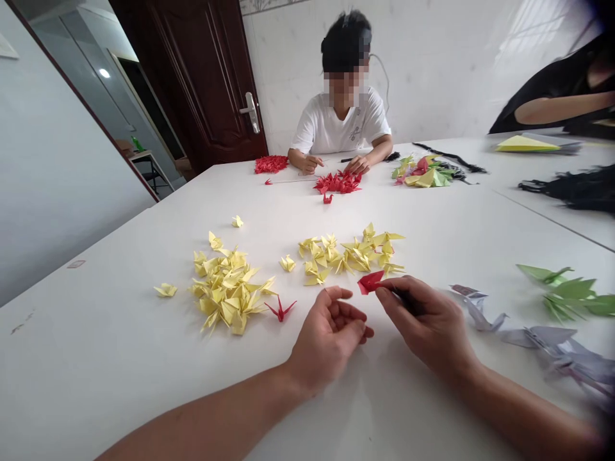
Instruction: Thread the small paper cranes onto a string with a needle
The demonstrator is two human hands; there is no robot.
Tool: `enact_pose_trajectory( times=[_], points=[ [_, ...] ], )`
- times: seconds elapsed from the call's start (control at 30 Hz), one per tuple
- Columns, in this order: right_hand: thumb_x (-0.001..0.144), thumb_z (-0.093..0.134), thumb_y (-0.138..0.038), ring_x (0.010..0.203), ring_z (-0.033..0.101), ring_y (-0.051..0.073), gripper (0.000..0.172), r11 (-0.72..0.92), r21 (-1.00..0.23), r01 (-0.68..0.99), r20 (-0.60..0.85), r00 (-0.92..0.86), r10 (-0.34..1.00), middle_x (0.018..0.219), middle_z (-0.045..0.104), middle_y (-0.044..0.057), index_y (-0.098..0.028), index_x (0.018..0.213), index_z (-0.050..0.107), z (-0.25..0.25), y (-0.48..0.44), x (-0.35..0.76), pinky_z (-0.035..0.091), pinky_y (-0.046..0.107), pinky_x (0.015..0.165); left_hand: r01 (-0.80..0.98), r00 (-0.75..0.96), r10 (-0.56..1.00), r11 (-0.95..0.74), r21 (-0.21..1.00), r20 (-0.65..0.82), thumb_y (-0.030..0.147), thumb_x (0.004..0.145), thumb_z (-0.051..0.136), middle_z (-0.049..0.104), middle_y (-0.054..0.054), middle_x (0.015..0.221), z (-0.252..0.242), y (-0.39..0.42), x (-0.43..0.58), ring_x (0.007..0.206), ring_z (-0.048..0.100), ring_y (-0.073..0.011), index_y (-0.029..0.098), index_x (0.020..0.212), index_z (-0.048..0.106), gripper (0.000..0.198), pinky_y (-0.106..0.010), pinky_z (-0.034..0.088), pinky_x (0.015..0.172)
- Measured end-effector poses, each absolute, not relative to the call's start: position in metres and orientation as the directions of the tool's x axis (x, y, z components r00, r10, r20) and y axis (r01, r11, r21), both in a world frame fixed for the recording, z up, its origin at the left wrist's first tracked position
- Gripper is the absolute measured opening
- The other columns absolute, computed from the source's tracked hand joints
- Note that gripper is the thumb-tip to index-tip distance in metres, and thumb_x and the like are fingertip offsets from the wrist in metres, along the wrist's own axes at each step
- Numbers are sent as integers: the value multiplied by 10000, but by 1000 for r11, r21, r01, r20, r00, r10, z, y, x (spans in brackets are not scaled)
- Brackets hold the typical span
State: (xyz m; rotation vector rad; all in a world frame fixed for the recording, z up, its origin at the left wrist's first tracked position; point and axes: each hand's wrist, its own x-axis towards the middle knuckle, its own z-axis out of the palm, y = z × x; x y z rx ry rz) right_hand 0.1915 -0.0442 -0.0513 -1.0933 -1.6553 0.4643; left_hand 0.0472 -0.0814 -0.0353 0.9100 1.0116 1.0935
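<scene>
My right hand pinches a small red paper crane between thumb and fingertips, above the white table. A dark patch shows under its curled fingers; I cannot tell if it is an object or shadow. Beside it, my left hand is loosely closed, thumb bent against the fingers; anything inside is hidden. Left of it, another red crane lies against a heap of yellow paper cranes. Farther off, past my hands, spreads a second group of yellow cranes.
Blurred white cranes and green cranes lie at the right. Across the table, a person in a white shirt handles a red crane pile. Mixed coloured cranes and black tassels lie at the far right.
</scene>
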Motion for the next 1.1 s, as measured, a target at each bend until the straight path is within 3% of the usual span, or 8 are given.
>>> enact_pose_trajectory(
  times=[0.1,0.2,0.3,0.43,0.6,0.9,1.1],
  points=[
    [798,561,-250,593,556,134,91,484,-800,353,523,17,852,680,629,16,-181,776,616,-52,-39,190,450,243,552,-125,330,917,278,953,-224,133,706,623,552,7,724,-35,-99,54,668,574,-99,147,835,524,163,-238,432,664],
    [796,544,-240,556,528,125,106,496,-795,350,528,-4,849,632,598,8,-174,752,613,-51,-37,189,436,237,522,39,544,787,324,945,-292,159,657,654,535,15,676,-37,-114,57,625,524,-83,144,796,571,163,-213,398,613],
    [788,530,-214,542,511,120,102,529,-765,367,563,-18,826,614,585,6,-172,745,613,-49,-40,187,428,233,510,131,650,722,202,970,-238,199,645,667,546,-8,749,-42,-119,55,639,512,-86,144,795,624,165,-218,400,618],
    [772,528,-188,535,502,118,88,575,-733,363,599,-58,799,613,581,12,-169,736,606,-48,-45,184,423,233,505,128,674,728,55,990,-127,337,671,681,554,-38,784,-50,-116,52,668,513,-107,155,834,668,245,-231,419,633],
    [773,515,-191,532,500,124,101,578,-730,366,594,-80,801,615,585,16,-171,743,610,-48,-45,183,420,237,500,172,710,694,-8,985,-118,467,697,652,565,-46,812,-54,-110,49,718,530,-129,190,839,707,316,-234,430,674],
    [763,519,-179,530,514,122,105,585,-726,362,594,-100,798,613,592,15,-171,737,620,-49,-43,182,428,231,501,203,729,678,-74,976,-100,555,710,606,584,-59,828,-55,-106,49,736,549,-147,197,838,715,395,-233,441,678],
    [771,517,-185,526,519,119,117,575,-733,364,580,-110,808,625,602,19,-172,740,629,-48,-45,182,430,227,489,192,713,695,-64,979,-94,509,709,634,566,-57,834,-53,-108,48,736,551,-137,191,860,706,360,-244,452,696]
  ],
)
